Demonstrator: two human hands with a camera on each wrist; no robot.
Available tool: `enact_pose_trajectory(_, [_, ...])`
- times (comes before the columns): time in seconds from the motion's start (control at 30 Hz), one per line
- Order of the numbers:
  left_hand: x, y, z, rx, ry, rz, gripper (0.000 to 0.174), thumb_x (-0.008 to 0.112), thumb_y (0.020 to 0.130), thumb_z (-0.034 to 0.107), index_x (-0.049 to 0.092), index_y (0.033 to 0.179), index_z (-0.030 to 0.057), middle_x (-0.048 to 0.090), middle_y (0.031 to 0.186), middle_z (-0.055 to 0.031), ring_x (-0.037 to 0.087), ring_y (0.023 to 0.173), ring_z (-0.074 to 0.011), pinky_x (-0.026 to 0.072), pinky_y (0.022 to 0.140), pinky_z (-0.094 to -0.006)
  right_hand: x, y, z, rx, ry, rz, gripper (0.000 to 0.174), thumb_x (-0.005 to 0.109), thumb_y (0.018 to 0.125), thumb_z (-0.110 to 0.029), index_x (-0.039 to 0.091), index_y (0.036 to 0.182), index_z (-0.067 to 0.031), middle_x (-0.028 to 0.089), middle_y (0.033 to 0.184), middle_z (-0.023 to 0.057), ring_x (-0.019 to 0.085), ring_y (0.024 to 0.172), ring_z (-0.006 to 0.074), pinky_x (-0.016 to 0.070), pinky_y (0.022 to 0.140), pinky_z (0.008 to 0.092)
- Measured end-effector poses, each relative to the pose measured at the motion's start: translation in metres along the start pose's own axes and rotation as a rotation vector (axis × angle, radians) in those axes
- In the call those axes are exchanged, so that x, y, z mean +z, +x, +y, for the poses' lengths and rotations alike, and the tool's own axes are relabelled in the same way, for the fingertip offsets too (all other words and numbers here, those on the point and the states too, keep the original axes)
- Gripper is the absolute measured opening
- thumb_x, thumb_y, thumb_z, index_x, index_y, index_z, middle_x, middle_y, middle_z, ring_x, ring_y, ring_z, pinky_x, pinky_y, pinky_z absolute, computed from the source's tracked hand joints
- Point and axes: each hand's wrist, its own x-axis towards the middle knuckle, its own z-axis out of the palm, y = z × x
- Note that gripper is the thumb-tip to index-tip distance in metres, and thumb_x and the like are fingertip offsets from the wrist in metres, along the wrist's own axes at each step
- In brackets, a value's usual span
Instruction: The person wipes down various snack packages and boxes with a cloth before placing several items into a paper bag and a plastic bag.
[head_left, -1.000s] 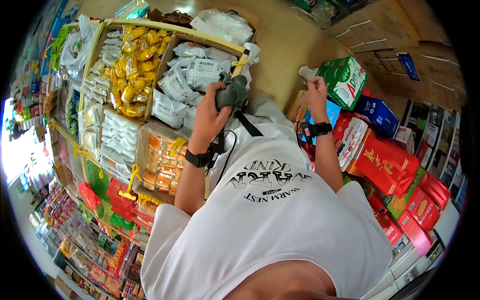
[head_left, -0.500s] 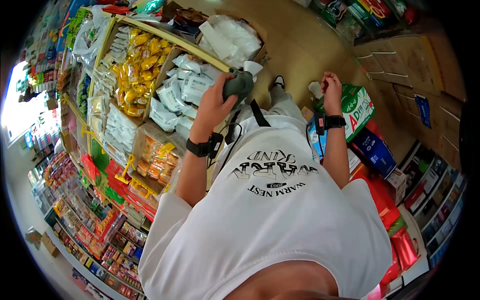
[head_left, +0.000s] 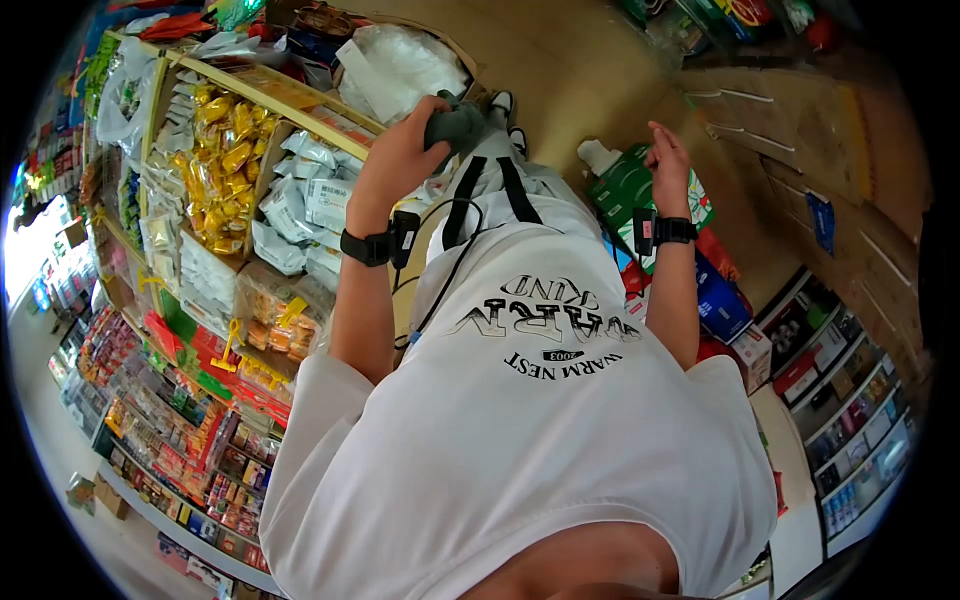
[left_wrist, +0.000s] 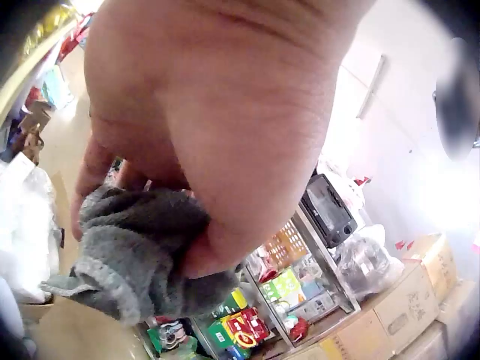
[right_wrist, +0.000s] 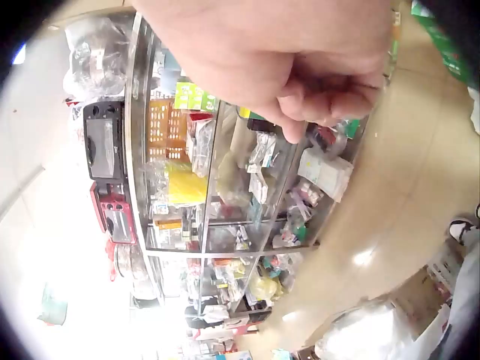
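Note:
My left hand (head_left: 395, 155) grips a crumpled dark grey-green cloth (head_left: 455, 125) in front of the waist. In the left wrist view the cloth (left_wrist: 135, 251) hangs bunched between thumb and fingers, its fuzzy, lighter edge showing. My right hand (head_left: 668, 165) is held out on the other side with nothing in it. Its fingers hang loosely curled in the right wrist view, where the hand (right_wrist: 292, 67) overlaps a distant glass-fronted shelf. Below it in the head view stands a green carton (head_left: 625, 190).
To the left, a wooden-edged display holds yellow-wrapped snacks (head_left: 225, 150) and white packets (head_left: 290, 210). A box lined with clear plastic (head_left: 400, 70) stands at its far end. Brown cartons (head_left: 780, 120) are stacked at right, with a blue box (head_left: 722, 300) nearer. A shelf (right_wrist: 206, 251) lies ahead.
The person has walked forward, so the display bins and the gift boxes slide back past the body. The left hand still holds the cloth, now farther left and higher in view. The right hand stays empty.

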Motion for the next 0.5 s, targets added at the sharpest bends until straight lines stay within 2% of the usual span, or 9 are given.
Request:
enact_pose_trajectory(0.03, [-0.001, 0.013, -0.004, -0.007, -0.017, 0.006, 0.045, 0.063, 0.083, 0.009, 0.049, 0.126, 0.0103, 0.065, 0.099, -0.0228, 0.064, 0.094, -0.0427, 0.0498, 0.080, -0.0427, 0.006, 0.009, -0.006, 0.001, -0.018, -0.006, 0.022, 0.063, 0.098, -0.024, 0.067, 0.104, -0.0023, 0.044, 0.065, -0.0038, 0.041, 0.058, 0.0079, 0.0338, 0.056, 0.0245])
enact_pose_trajectory(0.13, [-0.005, 0.052, -0.014, 0.018, -0.017, -0.003, 0.042, 0.062, 0.084, 0.010, 0.050, 0.125, 0.0085, 0.067, 0.102, -0.0226, 0.064, 0.094, -0.0425, 0.0496, 0.082, -0.0438, 0.029, 0.040, -0.027, 0.031, -0.093, -0.035, 0.028, 0.067, 0.096, -0.031, 0.064, 0.091, -0.0041, 0.045, 0.065, -0.0030, 0.043, 0.060, 0.0080, 0.0345, 0.056, 0.0253])
enact_pose_trajectory(0.23, [-0.017, 0.091, -0.017, 0.001, -0.081, 0.000, 0.043, 0.063, 0.083, 0.011, 0.050, 0.124, 0.0091, 0.067, 0.099, -0.0227, 0.064, 0.092, -0.0426, 0.0497, 0.080, -0.0446, 0.059, 0.073, -0.063, 0.074, -0.050, -0.087, 0.027, 0.065, 0.098, -0.030, 0.060, 0.086, -0.0061, 0.049, 0.067, -0.0018, 0.046, 0.062, 0.0086, 0.0365, 0.058, 0.0263])
enact_pose_trajectory(0.27, [-0.024, 0.103, -0.015, -0.079, -0.089, -0.046, 0.044, 0.064, 0.083, 0.012, 0.050, 0.124, 0.0099, 0.067, 0.096, -0.0230, 0.064, 0.091, -0.0426, 0.0497, 0.079, -0.0453, 0.074, 0.088, -0.077, 0.059, -0.067, -0.100, 0.027, 0.065, 0.098, -0.030, 0.060, 0.086, -0.0061, 0.049, 0.067, -0.0018, 0.046, 0.062, 0.0086, 0.0365, 0.058, 0.0263])
enact_pose_trajectory(0.33, [-0.034, 0.120, -0.018, -0.072, -0.116, -0.016, 0.043, 0.065, 0.084, 0.012, 0.049, 0.124, 0.0101, 0.067, 0.095, -0.0232, 0.064, 0.090, -0.0427, 0.0497, 0.079, -0.0454, 0.092, 0.106, -0.098, 0.136, -0.021, -0.135, 0.021, 0.061, 0.100, -0.026, 0.064, 0.095, -0.0056, 0.054, 0.071, -0.0005, 0.051, 0.067, 0.0097, 0.0414, 0.062, 0.0264])
enact_pose_trajectory(0.37, [-0.042, 0.130, -0.020, -0.053, -0.113, 0.003, 0.043, 0.065, 0.084, 0.012, 0.049, 0.124, 0.0103, 0.067, 0.095, -0.0234, 0.064, 0.090, -0.0427, 0.0496, 0.078, -0.0456, 0.104, 0.120, -0.109, 0.129, -0.038, -0.160, 0.021, 0.061, 0.100, -0.026, 0.064, 0.095, -0.0056, 0.054, 0.071, -0.0005, 0.051, 0.067, 0.0097, 0.0414, 0.062, 0.0264])
enact_pose_trajectory(0.43, [-0.056, 0.142, -0.024, -0.070, -0.122, 0.048, 0.043, 0.066, 0.084, 0.013, 0.049, 0.123, 0.0100, 0.066, 0.093, -0.0230, 0.064, 0.089, -0.0424, 0.0493, 0.078, -0.0455, 0.124, 0.145, -0.125, 0.111, -0.133, -0.270, 0.018, 0.058, 0.101, -0.021, 0.065, 0.109, -0.0063, 0.060, 0.079, 0.0010, 0.057, 0.072, 0.0113, 0.0465, 0.066, 0.0267])
enact_pose_trajectory(0.5, [-0.072, 0.151, -0.027, -0.032, -0.174, 0.138, 0.042, 0.066, 0.084, 0.013, 0.048, 0.123, 0.0099, 0.066, 0.092, -0.0225, 0.063, 0.089, -0.0420, 0.0489, 0.077, -0.0454, 0.145, 0.169, -0.143, 0.122, -0.169, -0.283, 0.020, 0.058, 0.100, -0.019, 0.064, 0.114, -0.0067, 0.061, 0.083, 0.0012, 0.059, 0.075, 0.0117, 0.0479, 0.068, 0.0270])
